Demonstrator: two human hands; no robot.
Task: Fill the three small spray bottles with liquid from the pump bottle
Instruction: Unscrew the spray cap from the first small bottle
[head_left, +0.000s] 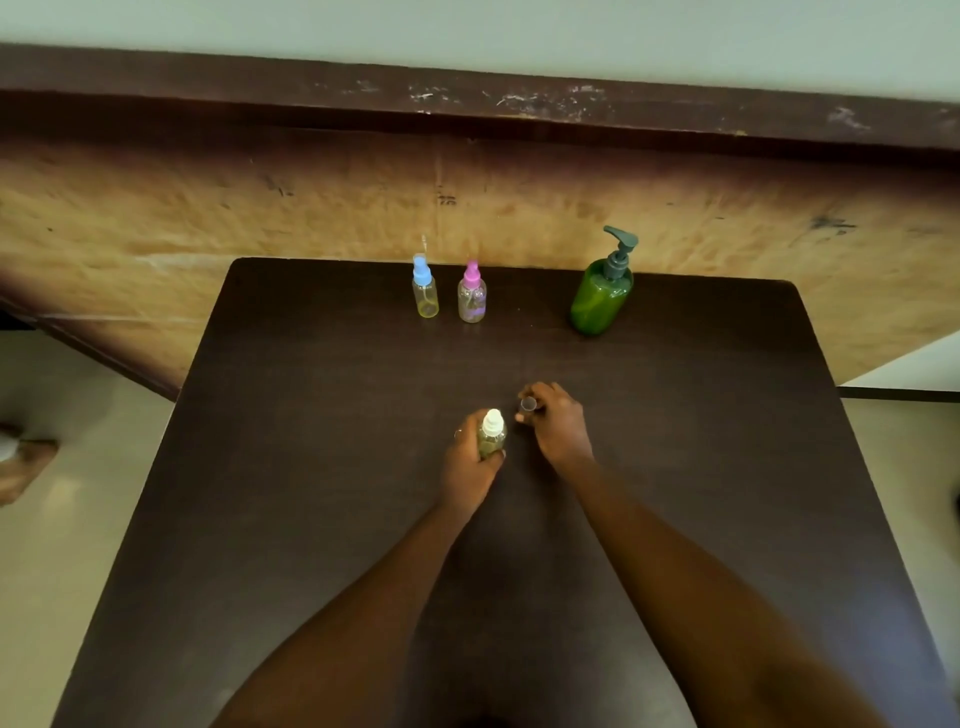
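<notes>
Two grips: left grip (467, 462) clamped round white-topped spray bottle (492, 435); right grip (558, 426), just beside, pinching clear cap (528, 404); pump bottle (601, 296) well beyond right grip.

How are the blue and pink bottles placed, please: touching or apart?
Apart. The head view shows bare table between the blue bottle and the pink bottle.

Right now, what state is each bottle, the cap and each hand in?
left hand: grips white-top bottle
right hand: pinches clear cap
white-top bottle: upright, sprayer on, uncapped
clear cap: off, held above table
blue-top bottle: upright, sprayer on, untouched
pink-top bottle: upright, sprayer on, untouched
pump bottle: upright, pump on, untouched
</notes>
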